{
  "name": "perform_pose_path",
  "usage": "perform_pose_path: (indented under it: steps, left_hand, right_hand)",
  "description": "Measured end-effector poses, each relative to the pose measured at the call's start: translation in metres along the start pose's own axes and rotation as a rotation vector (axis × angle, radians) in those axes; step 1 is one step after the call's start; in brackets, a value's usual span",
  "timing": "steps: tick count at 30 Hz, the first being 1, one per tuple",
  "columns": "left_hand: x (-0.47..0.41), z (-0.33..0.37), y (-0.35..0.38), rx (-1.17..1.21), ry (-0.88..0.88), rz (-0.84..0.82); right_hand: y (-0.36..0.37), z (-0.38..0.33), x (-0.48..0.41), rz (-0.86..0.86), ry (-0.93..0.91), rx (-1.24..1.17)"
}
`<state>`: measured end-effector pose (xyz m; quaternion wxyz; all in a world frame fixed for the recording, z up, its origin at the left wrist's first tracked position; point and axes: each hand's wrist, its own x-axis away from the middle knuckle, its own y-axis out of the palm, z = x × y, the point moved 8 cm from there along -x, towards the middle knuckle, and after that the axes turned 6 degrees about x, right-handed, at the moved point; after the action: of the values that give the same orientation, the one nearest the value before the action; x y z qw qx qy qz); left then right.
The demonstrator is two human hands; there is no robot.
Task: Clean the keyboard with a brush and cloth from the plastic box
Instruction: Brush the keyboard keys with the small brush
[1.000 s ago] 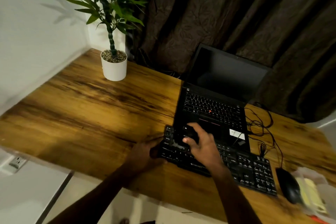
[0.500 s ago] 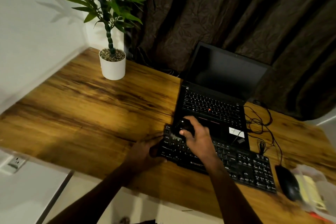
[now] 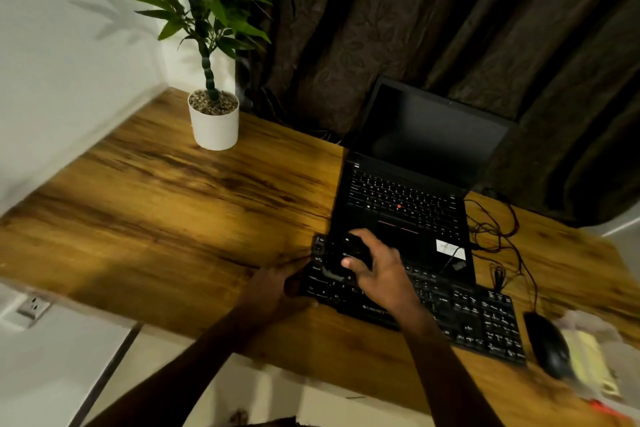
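A black keyboard point(image 3: 474, 319) lies along the desk's front edge, in front of an open black laptop point(image 3: 408, 191). My left hand point(image 3: 277, 288) grips the keyboard's left end. My right hand point(image 3: 377, 270) is closed on a dark brush point(image 3: 341, 260), whose head rests on the keys at the keyboard's left part. The brush is dark against dark keys, so its shape is hard to make out. A clear plastic box point(image 3: 588, 354) with a yellow cloth inside sits at the far right.
A black mouse point(image 3: 547, 343) lies between keyboard and box. Tangled cables point(image 3: 495, 236) lie right of the laptop. A white potted plant point(image 3: 214, 121) stands at the back left of the wooden desk point(image 3: 173, 211). Dark curtains hang behind.
My right hand with the brush has moved slightly left and away over the keyboard's left keys. My left hand stays on the keyboard's end.
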<state>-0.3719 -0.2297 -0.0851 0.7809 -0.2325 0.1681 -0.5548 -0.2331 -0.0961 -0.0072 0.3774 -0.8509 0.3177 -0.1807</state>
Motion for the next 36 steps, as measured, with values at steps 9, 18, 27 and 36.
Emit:
perform_pose_path:
  steps: [9, 18, 27, 36]
  left_hand:
    - [-0.003, 0.002, 0.002, -0.047, 0.005, 0.001]
    - [-0.003, -0.001, 0.002, -0.03, -0.006, -0.006]
    - [-0.003, 0.001, 0.002, -0.02, 0.018, 0.037]
    - [-0.003, -0.004, 0.004, -0.001, 0.005, -0.015]
  right_hand:
    - [0.017, -0.009, 0.005, -0.044, -0.011, 0.125]
    - [0.006, -0.007, 0.017, -0.043, -0.02, 0.136]
    - [0.029, -0.029, 0.01, -0.039, -0.074, 0.068]
    - [-0.013, 0.014, 0.017, -0.004, 0.003, 0.151]
